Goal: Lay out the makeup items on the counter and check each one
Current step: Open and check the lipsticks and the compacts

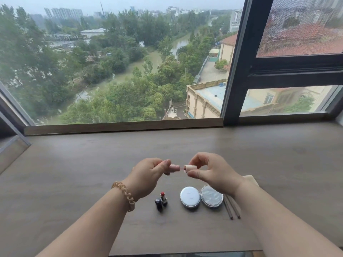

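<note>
Left hand [148,175] holds pink tube [174,168], right hand [213,173] its cap [190,168] (apart); lipstick [163,197] upright

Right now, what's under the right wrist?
The clear-lidded compact and two pencils lie under the right hand and its wrist. Their far ends are covered, as is most of a beige item.

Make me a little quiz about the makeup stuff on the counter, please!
1. True or false: the red lipstick stands upright with its cap off.
2. What does the right hand hold? A) a small beige cap B) a brush C) a mirror
3. Fill in: the white round compact lies directly to the ____ of the clear-lidded compact.

Key: 1 true; the black cap lies beside it. 2 A; the left hand holds the pink tube, with the cap pulled apart from it. 3 left.
</note>
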`<state>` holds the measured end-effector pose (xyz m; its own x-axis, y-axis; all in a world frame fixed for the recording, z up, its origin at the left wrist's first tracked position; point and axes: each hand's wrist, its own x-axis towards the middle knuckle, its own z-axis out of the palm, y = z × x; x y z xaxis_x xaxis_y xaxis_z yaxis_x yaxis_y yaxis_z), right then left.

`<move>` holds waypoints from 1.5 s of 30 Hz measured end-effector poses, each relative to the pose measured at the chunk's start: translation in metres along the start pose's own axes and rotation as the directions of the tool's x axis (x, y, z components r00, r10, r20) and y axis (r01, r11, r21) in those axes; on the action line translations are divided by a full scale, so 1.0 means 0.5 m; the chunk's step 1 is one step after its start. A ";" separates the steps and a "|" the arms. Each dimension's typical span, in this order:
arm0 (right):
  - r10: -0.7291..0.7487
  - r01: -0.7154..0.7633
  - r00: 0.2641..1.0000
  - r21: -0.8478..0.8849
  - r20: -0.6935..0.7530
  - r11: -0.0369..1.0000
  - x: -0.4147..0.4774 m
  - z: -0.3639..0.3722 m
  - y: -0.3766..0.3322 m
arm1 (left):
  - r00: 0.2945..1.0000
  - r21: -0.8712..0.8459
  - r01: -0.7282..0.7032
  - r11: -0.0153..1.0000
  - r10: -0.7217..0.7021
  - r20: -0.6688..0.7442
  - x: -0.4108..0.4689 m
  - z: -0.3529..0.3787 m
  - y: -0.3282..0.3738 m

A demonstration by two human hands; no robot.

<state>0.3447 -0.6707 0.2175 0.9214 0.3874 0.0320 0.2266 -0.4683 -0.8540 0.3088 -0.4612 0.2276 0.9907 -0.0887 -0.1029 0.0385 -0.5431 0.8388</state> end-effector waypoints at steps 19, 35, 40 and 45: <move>0.275 -0.266 0.957 0.096 -0.093 0.959 0.002 0.159 0.180 | 0.926 -0.759 0.158 0.631 -0.363 -0.108 -0.059 0.105 -0.156; 0.111 -0.078 0.993 -0.517 0.034 0.852 0.089 0.274 0.267 | 0.807 0.106 0.375 0.921 -0.269 -0.526 -0.013 0.281 -0.293; 0.114 -0.048 0.990 -0.551 0.088 0.833 0.092 0.278 0.279 | 0.806 0.207 0.407 0.890 -0.244 -0.539 -0.001 0.296 -0.295; 0.113 -0.022 0.987 -0.595 0.117 0.804 0.095 0.280 0.284 | 0.796 0.233 0.415 0.879 -0.227 -0.561 0.008 0.304 -0.293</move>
<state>0.3764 -0.6076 0.0248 0.8979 0.4219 -0.1252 0.3499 -0.8570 -0.3784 0.2872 -0.5086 0.0230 0.8529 0.5213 0.0282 0.4147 -0.7093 0.5701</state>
